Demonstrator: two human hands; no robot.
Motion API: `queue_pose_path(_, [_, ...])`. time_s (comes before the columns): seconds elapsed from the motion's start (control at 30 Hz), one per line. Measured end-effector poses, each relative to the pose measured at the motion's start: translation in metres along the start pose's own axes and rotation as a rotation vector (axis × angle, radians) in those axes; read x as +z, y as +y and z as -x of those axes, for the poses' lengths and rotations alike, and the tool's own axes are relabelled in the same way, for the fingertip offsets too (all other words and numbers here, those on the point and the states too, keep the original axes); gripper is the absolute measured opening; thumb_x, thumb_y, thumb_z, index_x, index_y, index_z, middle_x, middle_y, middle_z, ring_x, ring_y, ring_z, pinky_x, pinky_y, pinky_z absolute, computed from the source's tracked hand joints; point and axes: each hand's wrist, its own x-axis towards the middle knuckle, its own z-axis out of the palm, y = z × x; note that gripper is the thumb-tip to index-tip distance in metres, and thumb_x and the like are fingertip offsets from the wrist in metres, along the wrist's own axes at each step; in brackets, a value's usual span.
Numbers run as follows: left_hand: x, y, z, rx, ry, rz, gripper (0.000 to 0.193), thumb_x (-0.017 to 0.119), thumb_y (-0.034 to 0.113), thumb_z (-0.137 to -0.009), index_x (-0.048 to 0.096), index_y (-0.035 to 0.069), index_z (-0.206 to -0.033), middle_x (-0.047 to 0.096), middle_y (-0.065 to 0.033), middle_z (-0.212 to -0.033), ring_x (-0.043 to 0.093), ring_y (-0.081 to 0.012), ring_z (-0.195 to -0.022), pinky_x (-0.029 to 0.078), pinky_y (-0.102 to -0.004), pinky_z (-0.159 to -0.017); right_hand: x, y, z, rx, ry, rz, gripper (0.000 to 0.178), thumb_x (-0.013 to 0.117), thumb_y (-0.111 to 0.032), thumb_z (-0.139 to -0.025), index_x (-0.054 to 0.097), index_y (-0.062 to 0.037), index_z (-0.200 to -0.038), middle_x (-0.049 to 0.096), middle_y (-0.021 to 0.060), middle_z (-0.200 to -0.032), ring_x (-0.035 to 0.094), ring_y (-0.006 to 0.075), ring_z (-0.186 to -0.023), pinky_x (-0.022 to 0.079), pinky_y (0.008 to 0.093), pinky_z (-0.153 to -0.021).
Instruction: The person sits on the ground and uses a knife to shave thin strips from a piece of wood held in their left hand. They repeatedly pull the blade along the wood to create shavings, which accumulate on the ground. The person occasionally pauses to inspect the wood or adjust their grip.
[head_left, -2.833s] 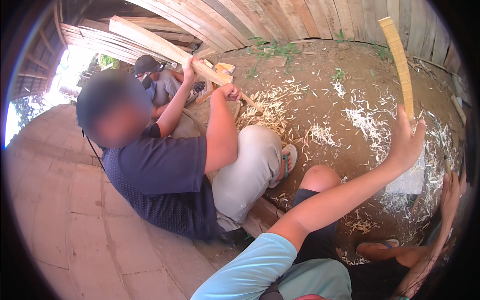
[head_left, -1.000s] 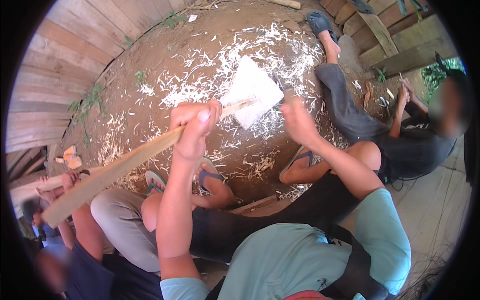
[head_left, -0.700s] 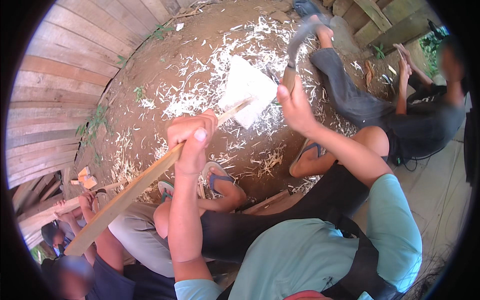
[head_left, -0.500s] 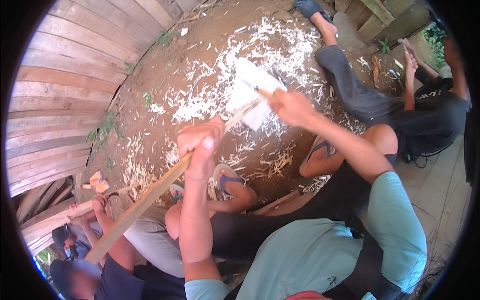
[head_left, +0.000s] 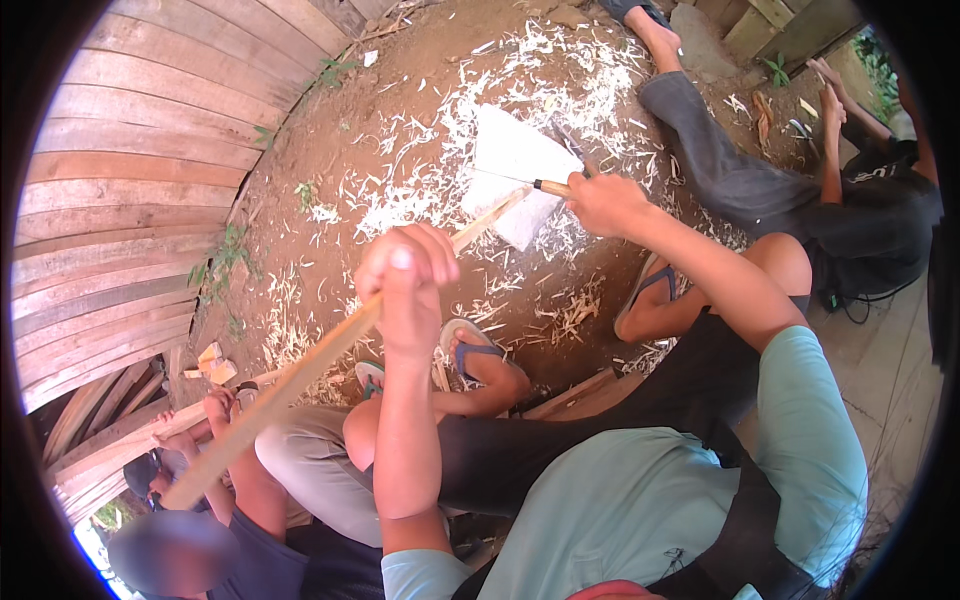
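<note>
My left hand [head_left: 408, 275] is wrapped round a long, pale wooden stick [head_left: 290, 375] that slants from the lower left up to the middle. My right hand [head_left: 608, 207] grips a knife [head_left: 553, 187] by its light wooden handle with a dark collar. Its thin blade points left, just above the far end of the stick; whether it touches the wood I cannot tell. Beneath that end, a white sheet [head_left: 520, 150] lies on the ground. A second dark, narrow tool [head_left: 572, 143] shows at the sheet's right edge, partly behind my right hand.
Pale wood shavings [head_left: 400, 200] litter the brown earth floor. A plank wall [head_left: 140, 190] runs along the left. One person [head_left: 260, 560] sits at lower left near the stick's near end, another [head_left: 850, 210] at right. Small wood blocks [head_left: 215, 362] lie by the wall.
My right hand has moved a little to the right with the knife, whose blade now shows clearly. My left hand keeps its hold on the stick. The whole view has shifted slightly.
</note>
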Motion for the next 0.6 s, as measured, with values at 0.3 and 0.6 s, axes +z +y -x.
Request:
queue_pose_path(0.3, [-0.017,0.013,-0.001,0.173,0.27,0.109,0.032,0.043,0.019,-0.094,0.037,0.01,-0.063,0.034,-0.0005,-0.05,0.032,-0.0104,-0.045,0.036,-0.031,-0.054,0.017,0.003,-0.005,-0.123,0.1,-0.051,0.024,0.049,-0.016,-0.088,0.048,-0.0049,-0.109,0.064,0.0202,-0.082,0.063,0.0388,-0.076,0.051,0.0474,-0.069])
queue_pose_path(0.6, [-0.014,0.01,-0.014,0.185,0.55,-0.094,0.049,0.036,0.04,-0.099,0.035,0.011,-0.06,0.03,0.0003,-0.046,0.027,-0.0112,-0.042,0.034,-0.0302,-0.052,-0.002,-0.039,0.008,-0.103,0.276,-0.378,0.034,0.047,-0.021,-0.091,0.04,-0.0021,-0.118,0.062,0.0232,-0.072,0.062,0.04,-0.068,0.048,0.0518,-0.067])
